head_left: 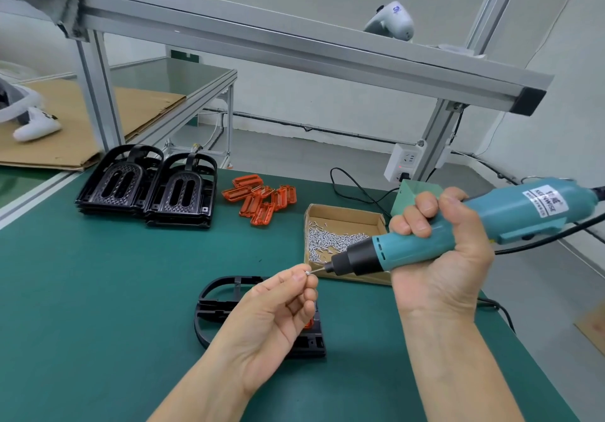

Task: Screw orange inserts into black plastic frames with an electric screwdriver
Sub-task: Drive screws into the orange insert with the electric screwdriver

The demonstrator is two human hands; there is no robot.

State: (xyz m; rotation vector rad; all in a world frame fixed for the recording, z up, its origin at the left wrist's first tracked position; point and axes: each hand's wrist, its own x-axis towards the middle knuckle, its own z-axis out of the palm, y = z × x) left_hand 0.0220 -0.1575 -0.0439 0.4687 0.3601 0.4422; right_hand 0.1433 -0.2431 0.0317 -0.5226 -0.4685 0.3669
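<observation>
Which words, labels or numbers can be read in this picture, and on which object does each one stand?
"KILEWS", or similar, partly blurred: on the white label of the teal electric screwdriver that the right hand grips.
Smaller line below it on that label: too small to read.
Blue mark on the white device on the upper shelf: too blurred to read.

Bare green mat [98, 290] left of the near frame [216, 307]; screw box [347, 217] right.

Assembly workshop — green bench mat [131, 274], aluminium frame [294, 45], screw box [343, 215].
</observation>
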